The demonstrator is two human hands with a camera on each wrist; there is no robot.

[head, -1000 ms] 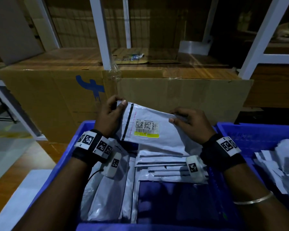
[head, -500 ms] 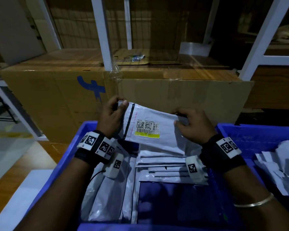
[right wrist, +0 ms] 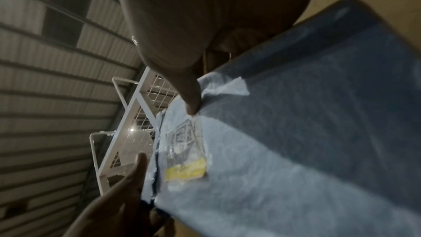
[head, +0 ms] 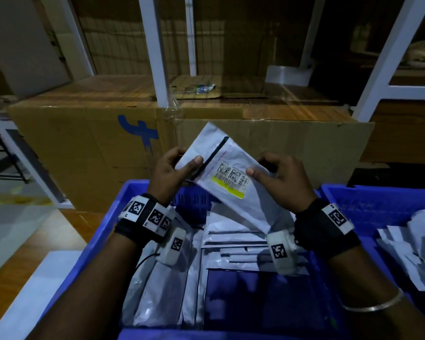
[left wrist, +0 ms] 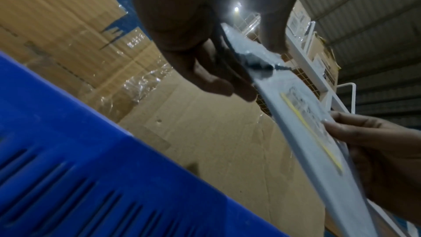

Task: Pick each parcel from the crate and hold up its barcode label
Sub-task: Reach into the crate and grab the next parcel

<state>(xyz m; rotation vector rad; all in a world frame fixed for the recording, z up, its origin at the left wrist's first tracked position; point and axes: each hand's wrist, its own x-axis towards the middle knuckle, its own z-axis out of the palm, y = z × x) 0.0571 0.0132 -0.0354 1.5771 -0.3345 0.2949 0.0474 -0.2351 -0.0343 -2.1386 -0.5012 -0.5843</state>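
Where shelving stands, cardboard boxes [head: 84,143] behind blue crate [head: 189,204].

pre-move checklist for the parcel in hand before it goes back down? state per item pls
1. Left hand pinches the parcel at its flap end: ok.
2. Right hand holds the far edge: ok.
3. Barcode label faces the head camera: ok.
4. Label clear of fingers: ok, though the right thumb sits right beside it.
5. Label level and sharp: not ok, tilted and blurred.
6. Parcel lifted clear of the blue crate: ok.
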